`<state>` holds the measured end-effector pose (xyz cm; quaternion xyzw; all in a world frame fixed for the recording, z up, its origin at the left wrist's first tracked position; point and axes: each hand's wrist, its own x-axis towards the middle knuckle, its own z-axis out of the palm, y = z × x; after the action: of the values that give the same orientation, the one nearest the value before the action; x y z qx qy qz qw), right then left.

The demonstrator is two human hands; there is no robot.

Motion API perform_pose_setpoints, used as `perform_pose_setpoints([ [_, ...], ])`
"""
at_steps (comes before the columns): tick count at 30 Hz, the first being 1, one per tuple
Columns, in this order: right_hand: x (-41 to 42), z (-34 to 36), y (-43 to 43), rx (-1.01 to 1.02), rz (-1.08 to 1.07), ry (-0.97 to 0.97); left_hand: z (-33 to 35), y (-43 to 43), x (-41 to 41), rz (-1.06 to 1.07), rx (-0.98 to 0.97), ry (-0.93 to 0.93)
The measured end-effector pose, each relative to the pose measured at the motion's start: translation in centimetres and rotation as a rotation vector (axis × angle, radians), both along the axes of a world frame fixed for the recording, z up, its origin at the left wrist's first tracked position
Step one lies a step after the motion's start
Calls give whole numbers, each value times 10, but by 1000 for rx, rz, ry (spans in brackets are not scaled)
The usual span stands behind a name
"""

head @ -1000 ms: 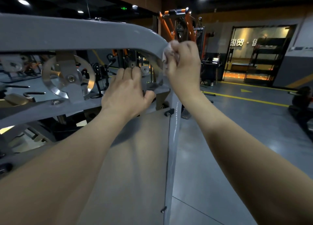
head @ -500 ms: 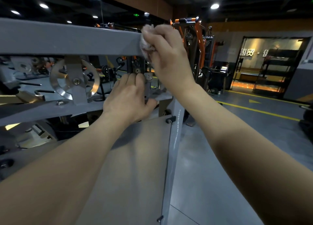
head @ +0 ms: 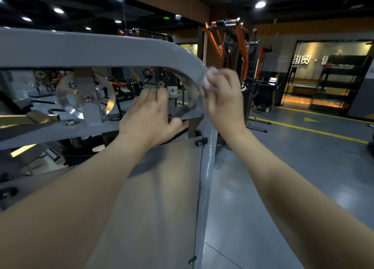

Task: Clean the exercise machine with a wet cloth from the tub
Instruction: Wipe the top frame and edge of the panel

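Two bare arms reach forward from the near edge, the left arm (head: 77,204) crossing a flat grey panel (head: 168,218) on the exercise machine (head: 97,50), the right arm (head: 299,191) passing over open floor (head: 303,167). Just right of the panel stands the machine's grey upright post (head: 208,187), with a small black clip (head: 201,141) at the panel's top right corner. Farther on, the left hand (head: 149,116) holds the machine's lower bar (head: 46,134), fingers laid over its top and thumb tucked beneath its right end. To the right of it, the right hand (head: 224,100) grips a small pale cloth (head: 210,76), bunched in curled fingers and pressed against the curved corner where the wide top bar bends down into the post; the cloth is blurred, so its folds cannot be made out. Left of the left hand, between the top and lower bars, a shiny metal pulley wheel (head: 86,97) sits in a grey bracket. Beyond the frame more gym gear shows dimly on the left, and an orange and black rack (head: 228,39) rises behind the right hand. A yellow line (head: 315,133) runs across the grey floor on the right. At the far right, black shelves (head: 340,82) stand by a lit doorway with white lettering (head: 301,60) on the wall, and round lights (head: 260,4) glow in the dark ceiling.
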<state>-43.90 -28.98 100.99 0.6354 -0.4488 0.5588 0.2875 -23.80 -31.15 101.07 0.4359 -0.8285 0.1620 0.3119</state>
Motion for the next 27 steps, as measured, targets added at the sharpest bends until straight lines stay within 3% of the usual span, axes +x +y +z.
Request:
perform_pose_setpoints([
  [4, -6, -45, 8, 107, -94, -167, 0, -1, 0, -17, -8, -6],
  [9, 9, -5, 7, 169, -103, -224, -1, -4, 1, -33, -31, -2],
  [12, 14, -15, 16, 188, -145, -264, 0, -5, 2, -48, -38, -9],
  [16, 8, -49, 32, 444, -239, -241, 1, -5, 5, -73, -72, 12],
  [18, 5, -46, 44, 527, -240, -368, 2, -3, 8, -101, -71, 52],
  [24, 27, -60, 114, 593, -76, -668, -14, 7, 27, -388, -157, 197],
  [27, 36, -81, 146, 694, 13, -778, -51, 42, 38, -571, -1, 317],
])
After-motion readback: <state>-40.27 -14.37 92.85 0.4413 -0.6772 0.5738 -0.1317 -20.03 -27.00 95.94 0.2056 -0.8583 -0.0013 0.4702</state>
